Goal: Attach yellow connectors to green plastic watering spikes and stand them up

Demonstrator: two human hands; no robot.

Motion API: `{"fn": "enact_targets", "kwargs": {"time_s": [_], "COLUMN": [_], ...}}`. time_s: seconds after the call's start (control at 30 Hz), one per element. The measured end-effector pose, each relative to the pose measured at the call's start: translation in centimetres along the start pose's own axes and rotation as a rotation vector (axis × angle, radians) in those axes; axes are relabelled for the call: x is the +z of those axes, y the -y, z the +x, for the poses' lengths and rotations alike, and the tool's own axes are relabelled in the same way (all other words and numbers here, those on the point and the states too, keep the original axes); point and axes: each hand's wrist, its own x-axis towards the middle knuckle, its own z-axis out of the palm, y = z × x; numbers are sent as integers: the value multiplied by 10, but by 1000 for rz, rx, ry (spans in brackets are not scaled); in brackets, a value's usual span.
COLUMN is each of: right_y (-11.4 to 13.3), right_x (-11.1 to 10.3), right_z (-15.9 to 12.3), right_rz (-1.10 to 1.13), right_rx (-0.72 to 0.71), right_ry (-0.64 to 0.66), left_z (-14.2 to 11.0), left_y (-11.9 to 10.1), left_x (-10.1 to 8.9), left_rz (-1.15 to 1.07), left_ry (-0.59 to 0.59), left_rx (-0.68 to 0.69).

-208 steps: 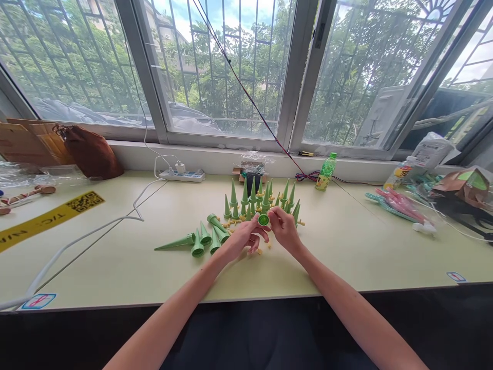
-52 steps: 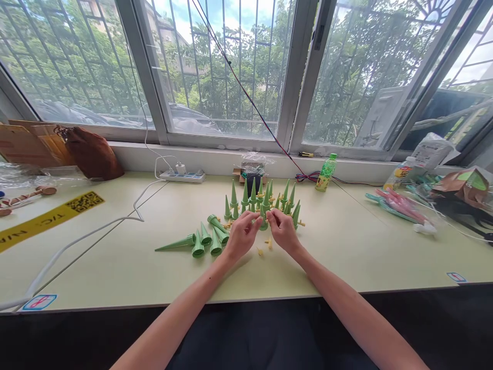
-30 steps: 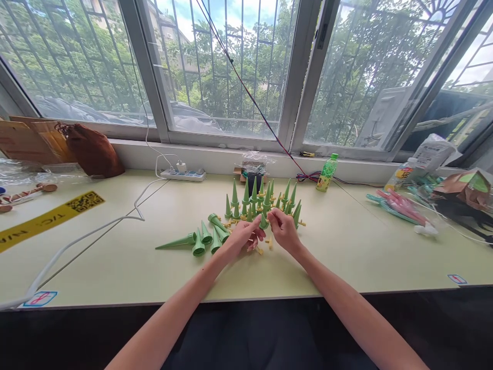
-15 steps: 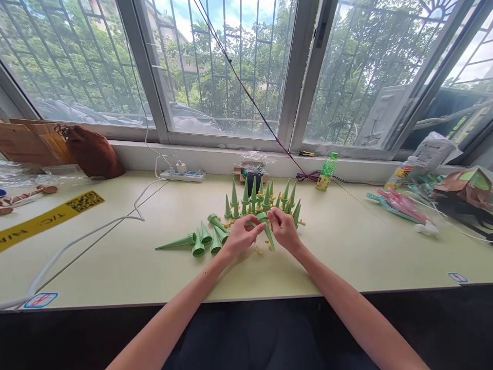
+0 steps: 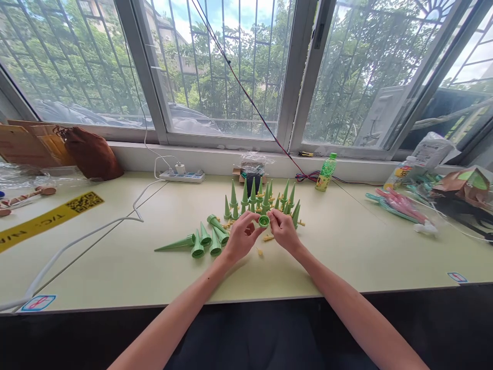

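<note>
My left hand (image 5: 243, 235) pinches a green plastic plant watering spike (image 5: 264, 221) between thumb and fingers. The spike's wide threaded mouth faces me, and its tip is hidden behind. At its right side my right hand (image 5: 284, 229) is closed in a pinch on a small yellow valve, almost wholly covered by the fingertips. Beyond my hands stand several green spikes (image 5: 233, 194) with their points up, yellow valves (image 5: 301, 223) sticking out of their sides. Left of my left hand lie and stand loose spikes (image 5: 177, 242). Yellow pieces (image 5: 260, 252) rest on the table below my hands.
A green-capped bottle (image 5: 326, 172) stands behind on the right. At the back are a power strip (image 5: 182, 176) and a small box (image 5: 252, 172) with plastic wrap. A white cable (image 5: 92, 235) crosses the left side. Pink and teal bags (image 5: 402, 208) lie at right.
The held spike has turned over and over in my left hand: point up, then point down toward me, now mouth toward me. My left fingers regrip it; my right hand stays nearly in place.
</note>
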Motion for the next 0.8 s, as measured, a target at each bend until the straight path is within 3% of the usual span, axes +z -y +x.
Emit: {"fn": "enact_targets", "kwargs": {"time_s": [0.27,0.43,0.63,0.8], "right_y": [-3,-6,-3,-3], "right_x": [2,1,0,0], "right_z": [-1,-1,-2,-3], "right_rz": [25,38,7,6], "right_rx": [13,8,-43,-51], "right_ry": [-81,-145,-60,-8], "left_z": [2,5,5,4], "left_y": [-5,-9,-6,-4], "left_x": [0,-2,-3,-3], "left_rz": [-99,-307,-474,-516], "left_ry": [-55,62,180,206], "left_rx": [-135,-308,-464,-527]}}
